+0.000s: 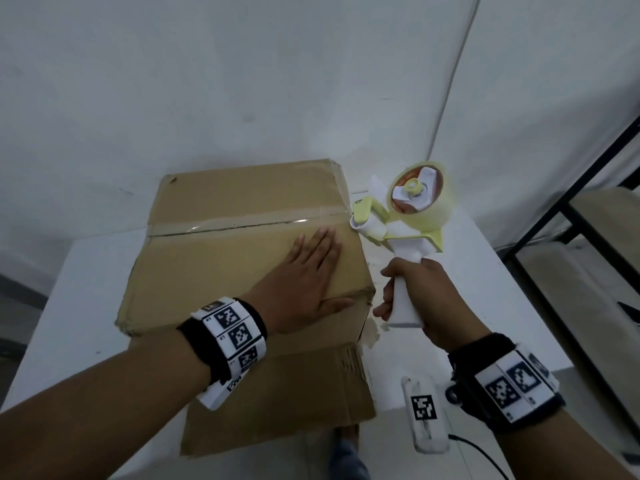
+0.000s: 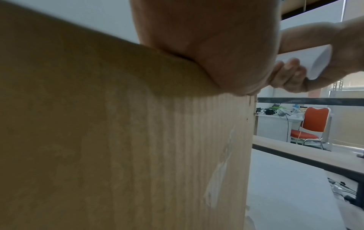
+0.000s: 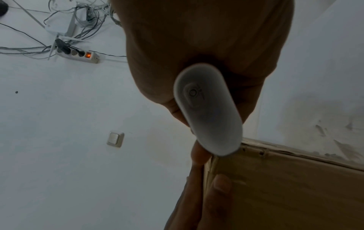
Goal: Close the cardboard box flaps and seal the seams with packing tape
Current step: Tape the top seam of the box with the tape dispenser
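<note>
A brown cardboard box (image 1: 214, 258) stands on a white table (image 1: 86, 306) with its top flaps down. A strip of clear tape (image 1: 242, 221) runs along the centre seam. My left hand (image 1: 304, 271) lies flat on the near flap, fingers straight, thumb along the near right corner. My right hand (image 1: 419, 296) grips the white handle of a yellow and white tape dispenser (image 1: 405, 216), whose roller end touches the box's right edge at the seam. The left wrist view shows the box side (image 2: 138, 155) and my palm (image 2: 216, 46). The handle's butt (image 3: 206, 109) fills the right wrist view.
A loose cardboard sheet (image 1: 277, 403) lies under the box and overhangs the table's near edge. A small white device with a marker (image 1: 424, 410) sits at the near right. A black-framed shelf (image 1: 588, 220) stands to the right. The white wall (image 1: 242, 81) is close behind.
</note>
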